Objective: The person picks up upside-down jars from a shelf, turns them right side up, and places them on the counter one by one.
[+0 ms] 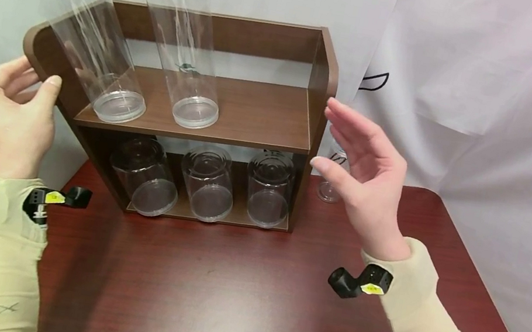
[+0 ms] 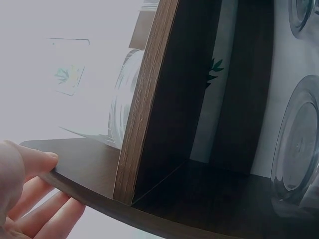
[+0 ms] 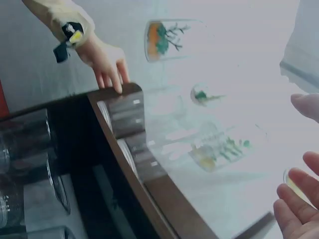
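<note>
Hands (image 1: 13,115) flank the shelf (image 1: 262,112) — right (image 1: 373,179) partly obscuring a jar (image 1: 329,192).

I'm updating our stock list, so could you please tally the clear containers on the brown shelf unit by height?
Tall clear containers: 2
Short clear containers: 3
Total on the shelf unit: 5

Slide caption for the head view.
Left hand grips a brown two-tier shelf bearing five clear cylindrical containers; right hand open alongside.
</note>
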The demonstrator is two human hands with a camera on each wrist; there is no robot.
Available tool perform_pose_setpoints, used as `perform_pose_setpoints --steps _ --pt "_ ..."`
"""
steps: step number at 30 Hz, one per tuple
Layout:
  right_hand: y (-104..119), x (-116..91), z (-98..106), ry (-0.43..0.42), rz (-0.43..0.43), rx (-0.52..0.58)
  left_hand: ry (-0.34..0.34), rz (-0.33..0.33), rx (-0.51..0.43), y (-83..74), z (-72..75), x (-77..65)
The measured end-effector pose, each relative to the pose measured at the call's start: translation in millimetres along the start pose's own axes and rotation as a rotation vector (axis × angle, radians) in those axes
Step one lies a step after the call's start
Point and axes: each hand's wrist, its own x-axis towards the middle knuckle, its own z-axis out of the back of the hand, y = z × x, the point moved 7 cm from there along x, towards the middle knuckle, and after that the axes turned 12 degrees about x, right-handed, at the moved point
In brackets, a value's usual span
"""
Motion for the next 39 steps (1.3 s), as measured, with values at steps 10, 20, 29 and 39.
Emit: perform_pose_setpoints --steps 10,20,29,39 --pt "5.8 32.5 -59.6 0.177 -0.059 -0.077 0.005 0.000 0.030 4.9 4.0 3.4" --pt "-46.3 87.0 -94.6 0.222 -0.409 -0.216 -0.012 -0.003 0.037 -0.1 6.7 1.5" --pt "-118.6 113.6 -93.0 0.199 -0.608 -0.367 0.004 -0.008 0.045 -2.0 2.1 1.0" --pt "-164.2 96.8 -104.1 0.222 -0.636 -0.385 0.006 0.014 0.023 -1.7 2.8 0.1"
